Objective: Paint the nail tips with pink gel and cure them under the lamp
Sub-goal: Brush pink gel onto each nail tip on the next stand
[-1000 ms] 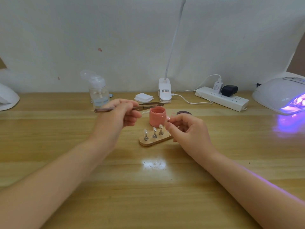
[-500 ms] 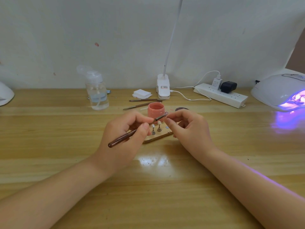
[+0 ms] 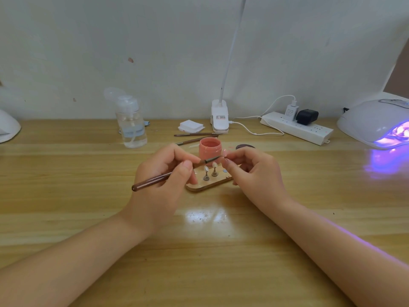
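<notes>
My left hand (image 3: 164, 173) grips a brown gel brush (image 3: 155, 180), its bristle end reaching right to a small pink nail tip (image 3: 224, 153). My right hand (image 3: 254, 173) pinches that nail tip on its stand, just above the wooden holder (image 3: 199, 187). Two pale nail tips (image 3: 210, 168) stand on metal pegs in the holder. The open pink gel pot (image 3: 209, 149) sits right behind the hands. The curing lamp (image 3: 376, 122) glows purple at the far right.
A clear pump bottle (image 3: 131, 127) stands back left. Two spare brushes (image 3: 194, 137), a pad stack (image 3: 190, 126), a clip lamp base (image 3: 219, 117), a power strip (image 3: 296, 128) and the pot's dark lid (image 3: 245, 147) lie along the back. A white object (image 3: 8, 127) sits far left.
My left hand has come down from beside the pot and brought the brush tip across to the nail tip held by my right hand. The right hand has stayed in place.
</notes>
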A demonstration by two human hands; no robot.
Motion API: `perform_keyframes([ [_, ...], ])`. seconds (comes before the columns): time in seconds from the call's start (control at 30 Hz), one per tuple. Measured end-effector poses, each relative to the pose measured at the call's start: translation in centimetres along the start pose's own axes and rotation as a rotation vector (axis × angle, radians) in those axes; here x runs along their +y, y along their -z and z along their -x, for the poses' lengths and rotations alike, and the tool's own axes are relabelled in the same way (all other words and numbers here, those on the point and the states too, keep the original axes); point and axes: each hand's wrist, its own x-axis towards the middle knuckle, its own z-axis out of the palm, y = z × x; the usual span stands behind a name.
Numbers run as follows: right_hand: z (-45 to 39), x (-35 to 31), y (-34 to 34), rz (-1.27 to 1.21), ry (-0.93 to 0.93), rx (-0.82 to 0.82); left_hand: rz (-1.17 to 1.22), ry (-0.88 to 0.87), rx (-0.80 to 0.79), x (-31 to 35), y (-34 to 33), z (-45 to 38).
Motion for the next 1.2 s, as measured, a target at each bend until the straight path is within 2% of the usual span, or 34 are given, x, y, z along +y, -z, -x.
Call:
perform_keyframes([
  [0.13, 0.03, -0.05, 0.01, 0.004, 0.007, -0.007, 0.012, 0.044, -0.005, -0.13, -0.23, -0.02],
  [0.23, 0.06, -0.17, 0.04, 0.005, 0.007, -0.001, 0.015, 0.007, -0.029, 0.12, -0.11, 0.08],
  [0.33, 0.15, -0.25, 0.08, 0.021, 0.015, -0.004, 0.003, 0.010, 0.011, 0.15, -0.08, 0.05],
  [0.5, 0.12, -0.32, 0.15, 0.048, 0.026, 0.014, -0.117, -0.012, -0.022, 0.11, -0.33, 0.02],
  [0.7, 0.12, -0.27, 0.20, 0.063, 0.021, 0.021, -0.063, -0.025, 0.005, 0.25, -0.07, 0.22],
  [1.0, 0.08, -0.17, 0.13, 0.051, 0.023, 0.021, -0.141, -0.051, -0.017, 0.28, -0.05, 0.28],
  [1.1, 0.14, -0.15, 0.10, 0.050, 0.027, 0.010, -0.104, -0.007, 0.004, 0.24, -0.28, 0.18],
  [1.2, 0.09, -0.11, 0.10, 0.045, 0.026, 0.013, -0.137, 0.011, -0.042, 0.09, -0.31, 0.10],
])
